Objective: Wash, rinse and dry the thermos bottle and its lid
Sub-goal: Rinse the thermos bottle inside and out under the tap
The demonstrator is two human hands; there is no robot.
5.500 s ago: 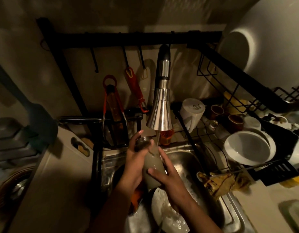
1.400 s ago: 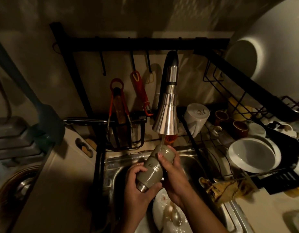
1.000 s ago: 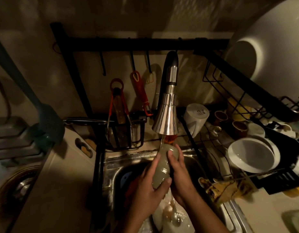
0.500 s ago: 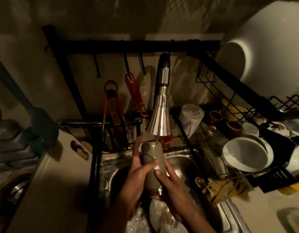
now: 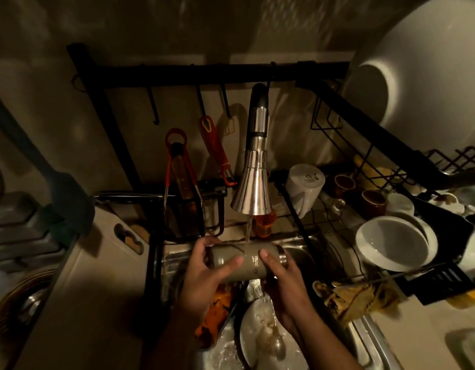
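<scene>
Thermos bottle [image 5: 247,260] lies crosswise under faucet [image 5: 253,188] stream, above sink [image 5: 305,252]; long axis left-right, threaded mouth right. Left hand [image 5: 204,273] grip wraps base end, right hand [image 5: 281,273] grip wraps mouth end.

I cannot read the small print on the thermos bottle [image 5: 247,260], and my fingers [image 5: 267,255] hide part of its side. The sink [image 5: 305,249] runs off the near edge, its contents lost in dim suds. The lid I cannot find.
</scene>
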